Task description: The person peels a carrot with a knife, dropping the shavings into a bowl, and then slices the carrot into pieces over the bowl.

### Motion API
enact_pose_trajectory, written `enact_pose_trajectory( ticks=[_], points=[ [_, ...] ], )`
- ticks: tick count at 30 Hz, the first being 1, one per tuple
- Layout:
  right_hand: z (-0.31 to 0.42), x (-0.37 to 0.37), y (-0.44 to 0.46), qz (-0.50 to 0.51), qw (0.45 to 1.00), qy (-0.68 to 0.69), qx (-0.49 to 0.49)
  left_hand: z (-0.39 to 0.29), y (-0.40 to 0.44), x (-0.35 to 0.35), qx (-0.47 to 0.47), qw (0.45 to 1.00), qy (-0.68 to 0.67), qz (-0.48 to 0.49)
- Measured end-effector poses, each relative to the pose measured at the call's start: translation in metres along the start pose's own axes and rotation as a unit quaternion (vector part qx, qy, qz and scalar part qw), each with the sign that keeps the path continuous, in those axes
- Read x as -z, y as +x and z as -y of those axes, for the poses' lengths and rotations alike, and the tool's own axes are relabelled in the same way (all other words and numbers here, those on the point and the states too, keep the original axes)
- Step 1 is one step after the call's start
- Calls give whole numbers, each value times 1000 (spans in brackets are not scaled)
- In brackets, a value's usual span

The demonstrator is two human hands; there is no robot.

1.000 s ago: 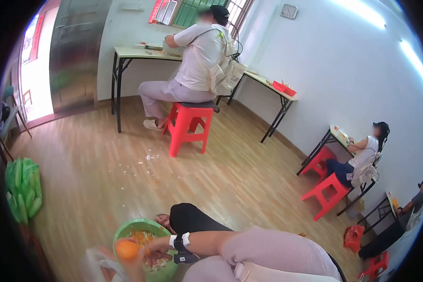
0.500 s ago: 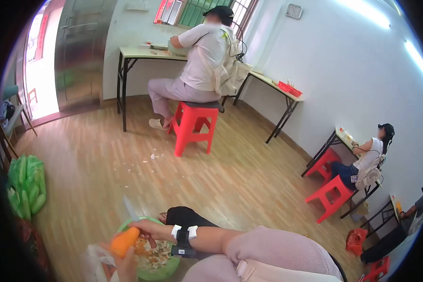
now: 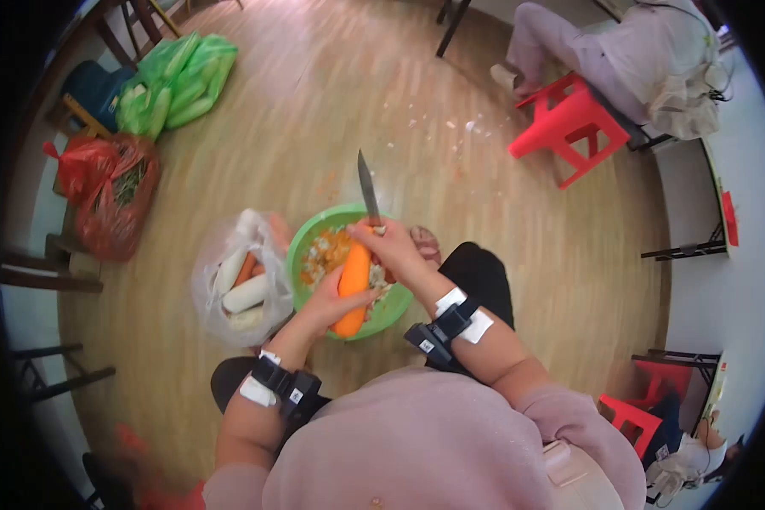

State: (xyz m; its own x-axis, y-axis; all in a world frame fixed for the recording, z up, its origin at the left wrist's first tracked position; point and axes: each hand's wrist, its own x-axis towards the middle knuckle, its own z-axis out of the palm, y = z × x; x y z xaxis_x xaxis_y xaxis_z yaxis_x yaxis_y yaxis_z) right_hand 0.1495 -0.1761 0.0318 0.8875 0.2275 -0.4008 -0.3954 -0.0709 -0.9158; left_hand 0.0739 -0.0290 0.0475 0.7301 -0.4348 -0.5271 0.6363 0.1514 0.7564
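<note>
A peeled orange carrot point(image 3: 355, 289) slants over a light green basin point(image 3: 293, 270). My left hand point(image 3: 321, 306) is closed round its lower part, thumb across the front. My right hand point(image 3: 396, 251) grips a knife point(image 3: 366, 184) whose blade points up and away from me; its fingers are at the carrot's upper end. The handle is mostly hidden in that hand. Inside the basin lie chopped orange and whitish pieces point(image 3: 321, 255). Left of the basin, a clear plastic bag point(image 3: 209, 297) holds white radishes point(image 3: 245, 292) and carrots point(image 3: 246, 268).
A green bag point(image 3: 200, 81) of long green vegetables and a red bag point(image 3: 115, 200) lie on the floor at left. Scraps point(image 3: 470, 126) dot the floor ahead. Another person point(image 3: 603, 55) sits on a red stool point(image 3: 574, 127) at upper right; a further person point(image 3: 693, 455) is at lower right.
My view has tipped down and turned left, bringing the basin and bags to the middle and left. The carrot now stands more upright between my hands; the knife stays in my right hand.
</note>
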Motion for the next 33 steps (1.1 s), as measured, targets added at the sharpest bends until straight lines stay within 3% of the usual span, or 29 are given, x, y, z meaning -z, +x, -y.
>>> enact_pose_trajectory(
  ticks=[8, 12, 14, 16, 20, 22, 23, 25, 28, 33],
  points=[
    [14, -2, -2, 22, 992, 128, 0, -5, -6, 3, -77, 995, 40, -51],
    [22, -3, -12, 15, 997, 60, 49, 2, -15, 1, -122, 987, 55, -92],
    [19, -2, -16, -15, 988, -87, 125, 3, -26, -1, -127, 985, 40, -106],
    [20, -1, -22, 3, 986, -115, 119, 5, -41, -4, -78, 986, -110, -95],
    [20, -3, -41, 69, 976, -157, 135, 19, -66, -7, -84, 976, -179, -95],
    [19, 0, -55, 175, 968, -153, 100, 28, -73, -12, -65, 978, -177, -93],
    [17, 0, -61, 177, 967, -155, 99, 33, -75, -11, -66, 977, -179, -94],
    [11, 3, -75, 227, 927, -243, 172, 43, -79, -13, -49, 981, -150, -110],
    [11, 1, -91, 261, 891, -323, 182, 46, -83, -18, -75, 981, -150, -97],
    [-5, 1, -86, 176, 857, -412, 253, 57, -87, -16, -65, 985, -124, -104]
  ],
)
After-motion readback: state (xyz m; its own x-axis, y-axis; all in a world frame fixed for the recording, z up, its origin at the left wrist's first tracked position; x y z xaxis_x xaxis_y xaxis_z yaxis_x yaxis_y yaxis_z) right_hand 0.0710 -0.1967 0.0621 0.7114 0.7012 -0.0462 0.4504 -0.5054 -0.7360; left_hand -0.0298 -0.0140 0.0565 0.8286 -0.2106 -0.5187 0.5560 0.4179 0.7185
